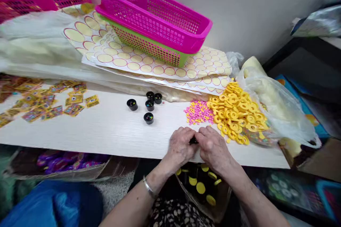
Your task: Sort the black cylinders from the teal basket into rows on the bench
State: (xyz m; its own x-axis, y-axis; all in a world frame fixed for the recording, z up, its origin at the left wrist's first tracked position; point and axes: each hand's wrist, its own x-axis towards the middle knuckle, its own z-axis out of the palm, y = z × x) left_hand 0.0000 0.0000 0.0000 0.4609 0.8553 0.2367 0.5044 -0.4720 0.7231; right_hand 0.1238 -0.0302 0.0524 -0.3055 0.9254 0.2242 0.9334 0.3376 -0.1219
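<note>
My left hand [182, 146] and my right hand [212, 147] meet at the table's front edge, fingers closed around a small black cup [193, 140]. Most of that cup is hidden by the fingers. Farther back and to the left stand several like black cups [148, 117] with coloured bits inside. Just beyond my hands lies a heap of tiny pink and yellow pieces [199, 112]. Right of it is a pile of yellow ring-shaped plastic parts [236, 111]. Below my hands, an open box [223, 204] on my lap holds black pieces with yellow round tops [200, 187].
Printed cards [74, 109] are scattered on the white table [106, 133] at left. A pink basket [160, 14] sits in a green basket [149, 44] on sticker sheets [119, 62] at the back. A clear plastic bag [282, 106] lies at right. Purple packets [68, 161] fill a low box at left.
</note>
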